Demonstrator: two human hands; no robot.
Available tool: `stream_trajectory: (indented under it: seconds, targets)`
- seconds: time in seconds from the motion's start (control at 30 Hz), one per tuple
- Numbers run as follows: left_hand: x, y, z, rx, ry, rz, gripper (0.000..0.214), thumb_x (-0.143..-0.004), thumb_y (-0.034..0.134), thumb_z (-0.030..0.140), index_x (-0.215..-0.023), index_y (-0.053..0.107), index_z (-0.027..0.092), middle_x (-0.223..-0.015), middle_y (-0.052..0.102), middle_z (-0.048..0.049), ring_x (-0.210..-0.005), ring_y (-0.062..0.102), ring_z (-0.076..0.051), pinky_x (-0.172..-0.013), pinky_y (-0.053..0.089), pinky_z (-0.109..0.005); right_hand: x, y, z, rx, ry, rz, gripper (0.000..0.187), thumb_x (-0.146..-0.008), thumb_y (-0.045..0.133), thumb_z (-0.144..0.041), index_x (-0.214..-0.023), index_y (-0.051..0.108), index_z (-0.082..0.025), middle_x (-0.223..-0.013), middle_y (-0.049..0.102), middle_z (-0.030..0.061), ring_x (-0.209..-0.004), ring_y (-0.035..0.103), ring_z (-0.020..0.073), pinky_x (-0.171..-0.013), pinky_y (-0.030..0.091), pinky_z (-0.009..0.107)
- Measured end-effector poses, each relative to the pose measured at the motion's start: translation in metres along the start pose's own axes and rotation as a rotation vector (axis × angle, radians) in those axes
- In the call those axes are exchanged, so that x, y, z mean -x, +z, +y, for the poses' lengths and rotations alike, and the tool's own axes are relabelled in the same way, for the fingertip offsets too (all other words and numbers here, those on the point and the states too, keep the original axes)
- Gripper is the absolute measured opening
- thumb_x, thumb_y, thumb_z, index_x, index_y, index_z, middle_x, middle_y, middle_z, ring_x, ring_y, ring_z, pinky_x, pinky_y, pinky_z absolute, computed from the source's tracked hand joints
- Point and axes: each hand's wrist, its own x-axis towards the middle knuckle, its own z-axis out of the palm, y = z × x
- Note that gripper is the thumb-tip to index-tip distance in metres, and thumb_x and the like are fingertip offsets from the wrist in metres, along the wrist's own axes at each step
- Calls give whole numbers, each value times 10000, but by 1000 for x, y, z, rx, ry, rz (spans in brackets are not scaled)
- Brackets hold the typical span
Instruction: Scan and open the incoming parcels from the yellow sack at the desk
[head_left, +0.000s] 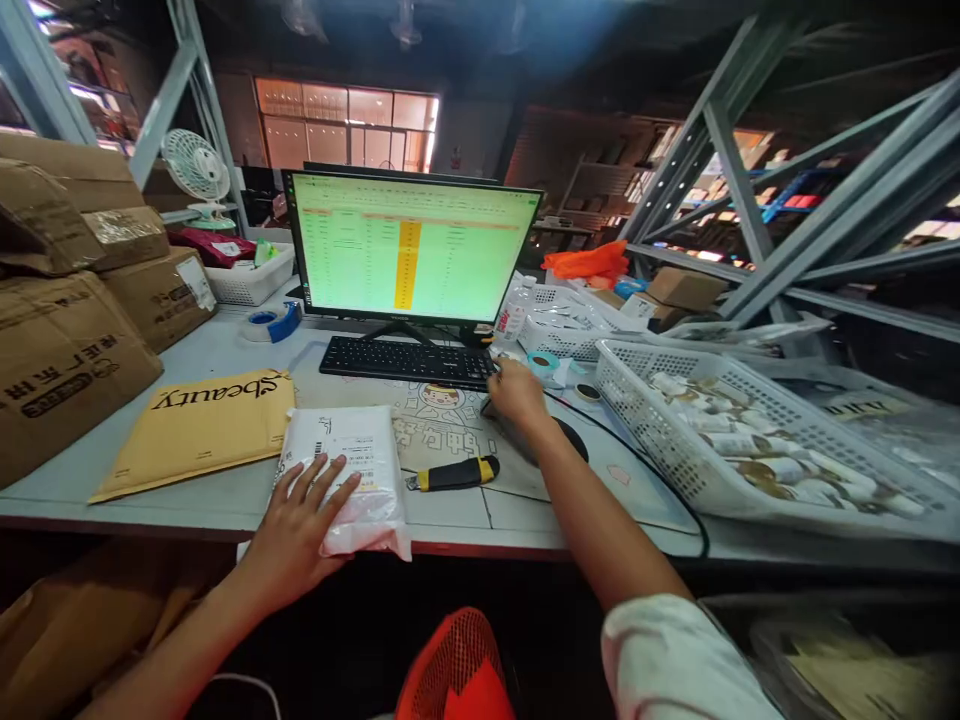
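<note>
My left hand [300, 525] lies with spread fingers on top of a white plastic mailer [371, 440] that bears a printed label. The mailer rests at the table's front edge. My right hand [517, 390] is at the right end of a black keyboard [397, 358], its bent fingers over the keys and largely hidden by the back of the hand. A dark computer mouse [568, 440] sits beside my right wrist, partly covered by the forearm. Between my hands lies a yellow and black utility knife [454, 474]. A yellow padded envelope [206, 425] is left of the mailer.
A monitor [360, 260] showing a spreadsheet stands behind the keyboard. Cardboard boxes [67, 370] are stacked at left, near a blue tape dispenser [274, 323]. At right, a white basket [652, 430] holds many small rolls, and a black cable [645, 455] runs past it.
</note>
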Motion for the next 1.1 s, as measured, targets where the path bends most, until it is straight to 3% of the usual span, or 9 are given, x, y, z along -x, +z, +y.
stream_trajectory:
  seconds: [0.07,0.17,0.27,0.43,0.67,0.77,0.87,0.97,1.1]
  targets:
    - [-1,0,-1,0,2,0,742,-874,684,407,-1559,468,225,-1648,388,-110,-1497,368,-371,-1225,209,-525,-27,5,-12,-2,-74,-135,514,-964,447,-178,-1459,580,-139,-1393,620,187,-1273,572,313,-1072,426,391]
    - [-1,-1,0,-9,6,-8,725,-883,664,382,-1561,464,222,-1646,390,-116,-1497,367,-370,-1220,220,-528,-57,17,-24,4,-89,-201,537,-933,504,-174,-1462,595,-152,-1442,566,209,-1335,508,357,-1127,382,478]
    - [-1,-2,2,-19,6,-10,738,-874,659,357,-1569,450,221,-1653,376,-118,-1501,360,-369,-1216,222,-533,-69,29,-28,29,-102,-258,517,-890,550,-155,-1395,661,-137,-1547,450,223,-1448,358,427,-1180,285,602]
    - [-1,-2,3,-5,-11,7,737,-872,665,369,-1565,452,240,-1654,380,-99,-1507,355,-357,-1218,209,-520,-74,44,-26,44,-121,-302,478,-904,516,-170,-1342,705,-180,-1729,174,111,-1566,82,449,-1216,132,688]
    - [-2,-4,2,-7,-14,-58,816,-850,702,375,-1597,402,242,-1669,350,-106,-1521,331,-368,-1226,217,-533,-77,32,-42,-34,-125,-316,526,-975,453,-237,-1482,585,-182,-1705,252,148,-1561,146,449,-1200,192,697]
    - [6,-7,5,-8,-11,-75,859,-848,715,347,-1622,354,248,-1692,297,-104,-1542,292,-373,-1238,223,-549,-57,13,-53,-98,-215,-297,565,-981,454,-219,-1533,508,-115,-1612,422,200,-1489,371,373,-1207,308,551]
    - [29,-10,1,-12,-57,-18,801,-868,694,268,-1605,382,285,-1681,328,-84,-1542,300,-368,-1241,248,-569,-9,-2,-52,-180,-387,-328,525,-982,508,-257,-1489,563,-128,-1498,580,148,-1372,541,269,-1169,396,372]
    - [55,-15,-15,-15,-97,75,669,-900,597,132,-1544,470,265,-1607,458,-90,-1500,400,-324,-1213,365,-519,54,-7,-35,-324,-573,-381,530,-971,571,-390,-1442,612,-151,-1484,595,141,-1375,548,290,-1191,386,416]
    - [62,-35,-42,27,25,174,471,-953,490,60,-1370,626,233,-1418,653,-69,-1340,600,-221,-1087,529,-342,116,4,-17,-352,-568,-443,547,-871,697,-392,-1368,658,-167,-1460,602,166,-1353,557,338,-1162,411,459]
